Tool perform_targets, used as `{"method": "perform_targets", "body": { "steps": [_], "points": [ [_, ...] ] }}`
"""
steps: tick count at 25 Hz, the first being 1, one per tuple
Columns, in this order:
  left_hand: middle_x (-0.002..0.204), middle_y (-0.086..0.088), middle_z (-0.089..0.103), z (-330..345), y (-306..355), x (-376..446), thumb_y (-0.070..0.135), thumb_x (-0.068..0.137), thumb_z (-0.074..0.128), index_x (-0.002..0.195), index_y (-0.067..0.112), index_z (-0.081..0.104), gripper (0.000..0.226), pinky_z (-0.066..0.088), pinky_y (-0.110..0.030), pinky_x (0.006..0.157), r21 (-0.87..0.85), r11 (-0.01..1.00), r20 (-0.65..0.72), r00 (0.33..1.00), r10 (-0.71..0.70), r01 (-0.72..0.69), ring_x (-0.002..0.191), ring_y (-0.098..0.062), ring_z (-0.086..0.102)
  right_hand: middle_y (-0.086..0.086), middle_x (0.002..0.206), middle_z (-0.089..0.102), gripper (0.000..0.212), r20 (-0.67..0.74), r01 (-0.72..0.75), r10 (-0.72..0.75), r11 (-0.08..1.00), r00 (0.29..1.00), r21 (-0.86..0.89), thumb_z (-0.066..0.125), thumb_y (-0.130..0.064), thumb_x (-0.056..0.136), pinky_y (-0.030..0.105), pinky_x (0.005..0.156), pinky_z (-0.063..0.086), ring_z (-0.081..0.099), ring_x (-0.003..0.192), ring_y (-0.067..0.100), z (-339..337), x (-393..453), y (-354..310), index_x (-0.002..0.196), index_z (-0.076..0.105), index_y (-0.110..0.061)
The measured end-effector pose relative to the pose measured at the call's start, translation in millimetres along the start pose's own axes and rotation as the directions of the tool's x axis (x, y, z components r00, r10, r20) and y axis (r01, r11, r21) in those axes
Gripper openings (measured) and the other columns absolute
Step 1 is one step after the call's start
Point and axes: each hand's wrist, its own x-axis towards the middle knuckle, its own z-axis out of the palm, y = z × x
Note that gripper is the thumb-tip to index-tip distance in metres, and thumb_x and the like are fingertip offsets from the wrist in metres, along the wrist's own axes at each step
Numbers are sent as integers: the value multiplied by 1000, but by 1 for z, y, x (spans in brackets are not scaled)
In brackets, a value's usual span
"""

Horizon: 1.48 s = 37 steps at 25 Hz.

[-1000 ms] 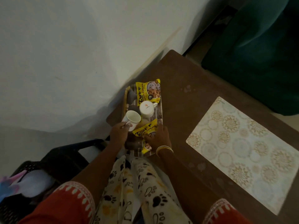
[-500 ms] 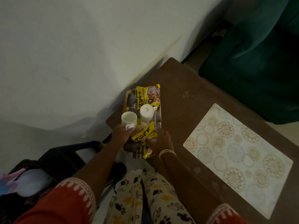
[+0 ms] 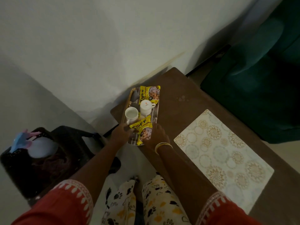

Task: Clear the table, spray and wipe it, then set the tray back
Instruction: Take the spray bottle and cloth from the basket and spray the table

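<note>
A long patterned tray (image 3: 130, 96) lies at the near left corner of the brown table (image 3: 178, 88), its near end overhanging the edge. It carries an upright white cup (image 3: 131, 114), an upturned white cup (image 3: 146, 107) and two yellow snack packets, one at the far end (image 3: 150, 94) and one at the near end (image 3: 143, 129). My left hand (image 3: 120, 133) grips the tray's near left corner. On the near right corner my right hand (image 3: 157, 135), with bangles at the wrist, is closed against the near packet.
A cream floral placemat (image 3: 224, 157) lies on the table to the right. A black basket (image 3: 68, 140) with cloth and a white item stands on the floor at left. The white wall runs behind the tray. A dark green sofa (image 3: 259, 75) sits at far right.
My left hand has slid from beside the upright cup down to the tray's near corner. The right hand stays at the near right corner. The view has pulled back.
</note>
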Motion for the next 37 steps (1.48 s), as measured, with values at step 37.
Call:
{"method": "perform_targets", "body": {
  "steps": [37],
  "points": [
    [142,-11,47,-181,-346,-32,9,86,64,146,16,33,68,43,-37,101,-172,938,176,946,-272,301,129,-27,47,19,112,66,35,246,277,-192,883,950,-380,64,-23,88,45,87,51,62,105,38,319,-13,-288,118,59,-4]
  ]
}}
